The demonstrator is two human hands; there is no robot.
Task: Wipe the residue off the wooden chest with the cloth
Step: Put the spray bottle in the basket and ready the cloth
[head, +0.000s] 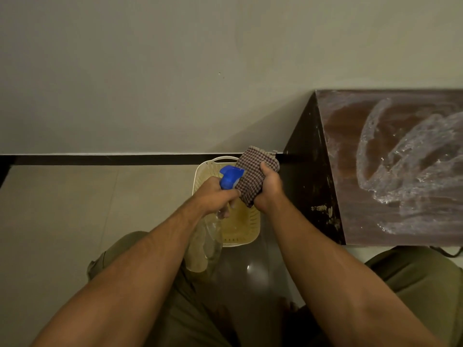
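- The right hand (269, 189) is curled round a bunched checked cloth (253, 176), thumb on top, holding it clear of any surface.
- The left hand (215, 196) grips the neck of a spray bottle (231, 177); its blue head points at the cloth and touches it, so the step looks like wetting the cloth.
- Both hands hang over a cream basket (240, 231) on the floor (75, 209).
- The wooden chest (348, 151) stands against the wall at about 2 to 3 o'clock from the hands, and nothing touches it.
- White residue (406, 169) lies in curved smears across its top.
- The cloth hand is the nearer one, so a reach towards 2 o'clock would probably land it on the smears.
- The chest's near-left edge runs from 6 towards 12 o'clock; the top leaves the view at 3 o'clock, so I cannot tell its long axis.
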